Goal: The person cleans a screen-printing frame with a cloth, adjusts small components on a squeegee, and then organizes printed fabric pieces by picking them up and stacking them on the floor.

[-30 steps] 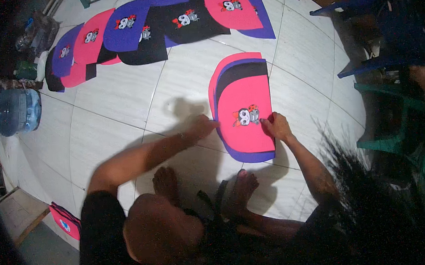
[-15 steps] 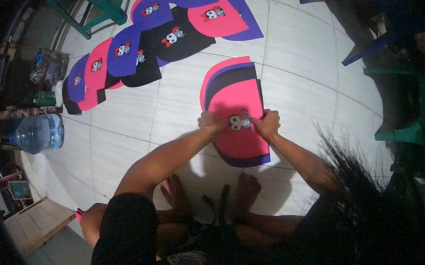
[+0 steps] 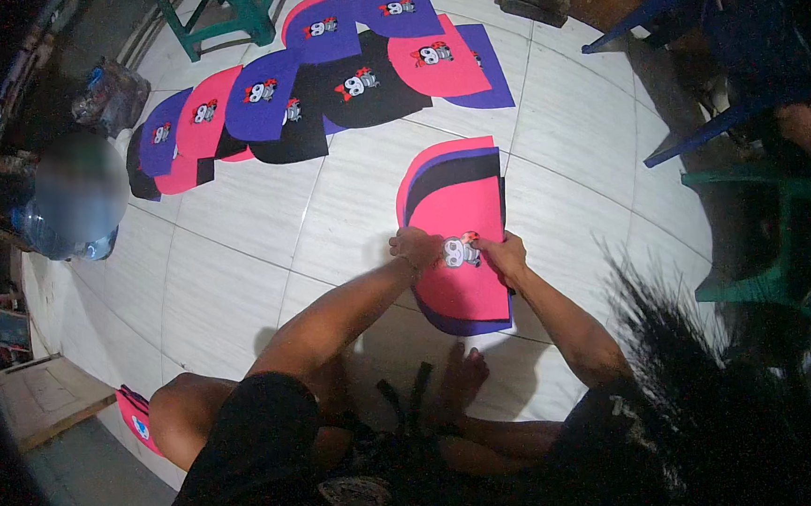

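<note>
In front of me is a stack of rounded fabric-like sheets (image 3: 459, 207), pink on top with purple and black layers showing at the edges. A small cartoon figure patch (image 3: 462, 250) sits on the top sheet. My left hand (image 3: 417, 249) is closed on the stack's curved left edge. At the straight right edge my right hand (image 3: 507, 260) grips it, thumb on top near the figure and fingers underneath. Whether the stack is lifted off the floor or rests on it, I cannot tell.
Many similar sheets, such as a black one (image 3: 375, 91), overlap on the white tiled floor (image 3: 581, 203) at the far left. A green stool (image 3: 225, 26) stands behind them. Blue chair legs (image 3: 698, 134) and green plastic furniture (image 3: 756, 290) are at right; a water bottle (image 3: 51, 221) is at left.
The whole view has shifted, so the sheets and floor appear lower. Both hands keep hold of the stack's sides, with little visible change in grip.
</note>
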### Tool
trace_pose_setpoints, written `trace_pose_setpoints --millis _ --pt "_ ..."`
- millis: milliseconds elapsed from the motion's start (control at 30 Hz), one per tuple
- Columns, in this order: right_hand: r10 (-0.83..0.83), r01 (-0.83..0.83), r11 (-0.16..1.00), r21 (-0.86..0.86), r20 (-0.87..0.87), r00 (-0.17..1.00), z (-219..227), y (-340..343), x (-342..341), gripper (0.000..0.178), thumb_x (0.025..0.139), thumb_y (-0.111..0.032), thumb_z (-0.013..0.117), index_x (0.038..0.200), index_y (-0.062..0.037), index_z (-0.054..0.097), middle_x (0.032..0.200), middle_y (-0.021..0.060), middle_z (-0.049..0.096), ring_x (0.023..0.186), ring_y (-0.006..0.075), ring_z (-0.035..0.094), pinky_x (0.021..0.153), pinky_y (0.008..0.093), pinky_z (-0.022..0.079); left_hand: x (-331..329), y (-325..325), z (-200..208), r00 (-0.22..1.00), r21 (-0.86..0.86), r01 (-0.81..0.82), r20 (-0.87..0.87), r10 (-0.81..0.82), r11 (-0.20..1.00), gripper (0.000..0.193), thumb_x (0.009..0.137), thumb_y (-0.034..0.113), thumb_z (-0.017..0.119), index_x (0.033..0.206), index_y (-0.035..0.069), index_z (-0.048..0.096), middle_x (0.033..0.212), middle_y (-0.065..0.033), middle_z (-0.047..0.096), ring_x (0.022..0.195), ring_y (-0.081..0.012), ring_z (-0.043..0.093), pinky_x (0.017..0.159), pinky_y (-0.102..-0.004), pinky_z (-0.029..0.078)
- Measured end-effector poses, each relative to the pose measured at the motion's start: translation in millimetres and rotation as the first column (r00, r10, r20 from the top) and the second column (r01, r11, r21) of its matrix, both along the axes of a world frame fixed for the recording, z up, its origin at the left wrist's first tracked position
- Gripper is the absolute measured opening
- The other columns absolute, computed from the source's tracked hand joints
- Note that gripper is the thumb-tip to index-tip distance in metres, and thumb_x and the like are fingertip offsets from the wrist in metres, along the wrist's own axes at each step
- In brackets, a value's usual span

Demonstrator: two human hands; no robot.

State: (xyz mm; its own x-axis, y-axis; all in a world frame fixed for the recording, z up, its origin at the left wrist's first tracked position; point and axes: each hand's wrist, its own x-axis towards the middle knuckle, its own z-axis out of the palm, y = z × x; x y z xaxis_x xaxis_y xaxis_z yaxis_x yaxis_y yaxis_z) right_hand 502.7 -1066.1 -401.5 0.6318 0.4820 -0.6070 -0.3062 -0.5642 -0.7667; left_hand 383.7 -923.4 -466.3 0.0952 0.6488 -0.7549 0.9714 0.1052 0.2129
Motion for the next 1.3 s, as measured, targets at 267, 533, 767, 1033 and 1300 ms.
trace_pose_setpoints --millis 267,533,767,1033,1300 --pt "0.19 -0.195 0.981 -0.001 -0.216 0.958 -1.0 -9.4 25.7 0.047 0.078 -0.01 0.076 0.118 0.0022 0.055 0.104 0.0127 0.066 0.082 0.0197 0.066 0.067 0.0344 0.058 -15.7 2.5 -17.7 0.948 0.115 0.251 0.173 -0.268 0.961 0.067 0.078 0.053 0.067 0.115 -0.004 0.063 0.126 -0.0221 0.054 0.12 -0.0423 0.05 0.097 -0.0465 0.046" --pt "0.203 -0.157 0.975 0.155 -0.352 0.914 -15.9 -28.3 35.9 0.043 0.082 -0.004 0.072 0.122 0.0003 0.056 0.107 0.0093 0.068 0.097 0.0178 0.066 0.085 0.0324 0.054 -45.8 17.6 3.4 0.97 0.167 0.137 0.175 -0.166 0.976 0.069 0.078 0.056 0.069 0.109 -0.005 0.064 0.118 -0.0233 0.06 0.114 -0.0306 0.059 0.096 -0.0452 0.047" --pt "0.351 -0.309 0.934 0.177 -0.306 0.885 -22.5 -46.8 43.9 0.047 0.083 -0.005 0.072 0.127 0.0011 0.054 0.11 0.0089 0.068 0.097 0.0155 0.065 0.087 0.0305 0.053 -67.0 10.0 53.9 0.484 -0.599 0.09 0.724 0.491 0.796 0.035 0.097 0.024 0.053 0.117 -0.005 0.058 0.117 -0.0122 0.062 0.108 -0.0162 0.06 0.093 -0.0342 0.05" --pt "0.585 -0.56 0.809 -0.179 0.342 0.736 49.5 -15.9 -30.9 0.059 0.081 -0.011 0.068 0.135 -0.0029 0.045 0.1 0.015 0.066 0.089 0.0339 0.066 0.077 0.041 0.053 -32.7 -36.6 56.3 0.445 -0.402 -0.047 0.811 0.38 0.914 0.039 0.084 0.026 0.069 0.112 0.0 0.063 0.1 -0.0085 0.067 0.09 -0.0206 0.064 0.08 -0.0311 0.053" --pt "0.412 -0.757 0.653 -0.026 0.851 0.326 -0.3 -21.9 -62.3 0.055 0.081 -0.011 0.072 0.127 0.0023 0.045 0.114 0.0188 0.057 0.089 0.0325 0.061 0.074 0.0408 0.052 -31.7 -21.6 23.1 0.599 -0.135 -0.339 0.732 0.324 0.931 0.041 0.073 0.025 0.08 0.105 0.002 0.067 0.087 -0.0085 0.07 0.075 -0.015 0.065 0.066 -0.0327 0.054"
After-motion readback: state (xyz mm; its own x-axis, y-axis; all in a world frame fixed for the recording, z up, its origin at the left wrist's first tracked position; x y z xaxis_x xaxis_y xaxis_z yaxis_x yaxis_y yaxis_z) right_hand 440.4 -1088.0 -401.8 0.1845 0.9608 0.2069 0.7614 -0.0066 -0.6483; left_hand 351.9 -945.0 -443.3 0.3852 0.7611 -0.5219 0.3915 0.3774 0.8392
